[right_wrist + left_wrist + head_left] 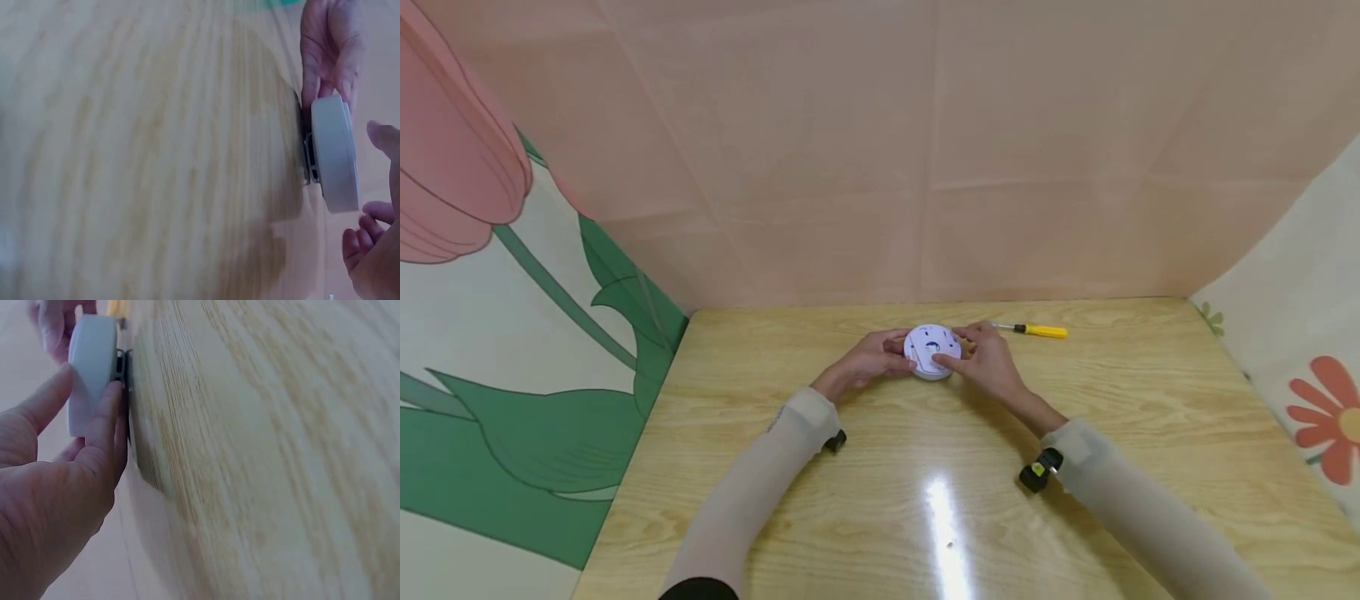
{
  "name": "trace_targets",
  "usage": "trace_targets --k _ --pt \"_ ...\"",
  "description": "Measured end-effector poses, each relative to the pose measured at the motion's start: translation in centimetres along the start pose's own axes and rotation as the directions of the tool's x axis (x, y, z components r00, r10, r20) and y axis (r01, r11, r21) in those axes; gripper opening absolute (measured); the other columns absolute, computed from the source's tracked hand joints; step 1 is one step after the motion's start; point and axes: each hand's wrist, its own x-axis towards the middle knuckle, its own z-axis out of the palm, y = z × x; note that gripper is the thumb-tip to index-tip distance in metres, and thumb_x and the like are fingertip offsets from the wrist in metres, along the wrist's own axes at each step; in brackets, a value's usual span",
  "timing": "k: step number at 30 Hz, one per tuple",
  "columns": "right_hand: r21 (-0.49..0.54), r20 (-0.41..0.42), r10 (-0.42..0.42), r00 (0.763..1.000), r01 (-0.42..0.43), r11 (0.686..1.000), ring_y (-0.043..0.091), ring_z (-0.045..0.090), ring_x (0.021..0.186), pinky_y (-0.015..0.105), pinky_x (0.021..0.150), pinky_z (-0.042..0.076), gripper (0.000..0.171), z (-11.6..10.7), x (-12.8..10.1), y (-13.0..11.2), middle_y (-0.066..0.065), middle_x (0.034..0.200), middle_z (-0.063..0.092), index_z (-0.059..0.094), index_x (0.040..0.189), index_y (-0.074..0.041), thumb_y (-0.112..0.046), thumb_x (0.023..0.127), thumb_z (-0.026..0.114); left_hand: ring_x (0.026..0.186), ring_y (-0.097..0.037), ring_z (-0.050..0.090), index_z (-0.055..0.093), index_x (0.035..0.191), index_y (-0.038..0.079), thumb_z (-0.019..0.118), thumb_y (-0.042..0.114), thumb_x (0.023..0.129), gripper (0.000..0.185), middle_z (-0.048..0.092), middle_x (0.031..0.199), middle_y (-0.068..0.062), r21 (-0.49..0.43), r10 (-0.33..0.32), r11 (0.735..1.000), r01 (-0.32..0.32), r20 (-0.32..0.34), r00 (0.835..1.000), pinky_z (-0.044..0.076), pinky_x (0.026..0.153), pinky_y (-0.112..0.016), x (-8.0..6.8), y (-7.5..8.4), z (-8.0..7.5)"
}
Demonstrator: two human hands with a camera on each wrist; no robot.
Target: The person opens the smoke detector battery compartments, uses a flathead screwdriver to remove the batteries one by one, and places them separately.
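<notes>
A white round device point(931, 350) lies flat on the wooden table point(880, 500), with a dark base under its white cover point(334, 153). My left hand point(895, 357) holds its left edge, thumb and fingers point(107, 419) curled round the rim point(92, 369). From the other side my right hand point(964, 352) grips it, its thumb lying over the top face and its fingers at the far edge. In the right wrist view the right thumb point(384, 137) hovers close to the cover.
A yellow-handled screwdriver point(1037, 331) lies on the table just behind and to the right of the device. Pink and floral cloth walls point(880, 167) enclose the table at the back and on both sides.
</notes>
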Motion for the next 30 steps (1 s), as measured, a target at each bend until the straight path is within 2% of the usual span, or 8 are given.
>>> trace_targets --k 7,13,19,30 --pt "-0.099 -0.085 -0.083 0.993 0.074 0.992 0.035 0.057 0.096 0.042 0.081 0.048 0.068 1.1 -0.3 -0.8 0.023 0.107 0.064 0.072 0.121 0.012 -0.031 0.076 0.098 0.12 -0.028 0.068 0.04 0.161 0.002 0.069 -0.014 0.094 0.074 0.062 0.143 -0.027 0.006 0.009 1.0 -0.009 0.007 1.0 0.06 0.1 -0.032 -0.1 0.0 -0.1" --pt "-0.154 -0.098 -0.054 0.994 0.039 0.987 0.035 0.054 0.099 0.046 0.085 0.047 0.074 1.9 -0.5 -1.5 0.024 0.106 0.063 0.07 0.124 0.015 -0.036 0.077 0.097 0.127 -0.032 0.064 0.041 0.161 0.002 0.068 -0.015 0.094 0.074 0.059 0.146 -0.027 0.014 0.013 1.0 -0.014 0.036 0.999 0.058 0.103 -0.033 -0.2 0.1 -0.1" --pt "-0.175 -0.105 -0.037 0.994 0.018 0.984 0.037 0.053 0.1 0.046 0.083 0.046 0.08 2.4 -0.7 -2.3 0.025 0.105 0.061 0.069 0.125 0.015 -0.041 0.075 0.097 0.126 -0.032 0.064 0.043 0.16 0.003 0.068 -0.017 0.093 0.074 0.06 0.144 -0.027 0.019 0.017 1.0 -0.018 0.036 0.999 0.058 0.103 -0.033 -0.4 0.0 -0.1" --pt "-0.245 -0.074 -0.002 0.997 -0.016 0.969 0.036 0.059 0.096 0.046 0.078 0.052 0.073 2.3 -0.7 -3.8 0.024 0.105 0.065 0.071 0.117 0.013 -0.043 0.076 0.095 0.118 -0.03 0.066 0.044 0.159 0.001 0.068 -0.019 0.091 0.074 0.062 0.139 -0.029 0.021 0.04 0.999 -0.041 0.03 0.999 0.059 0.101 -0.033 -0.6 0.0 -0.2"
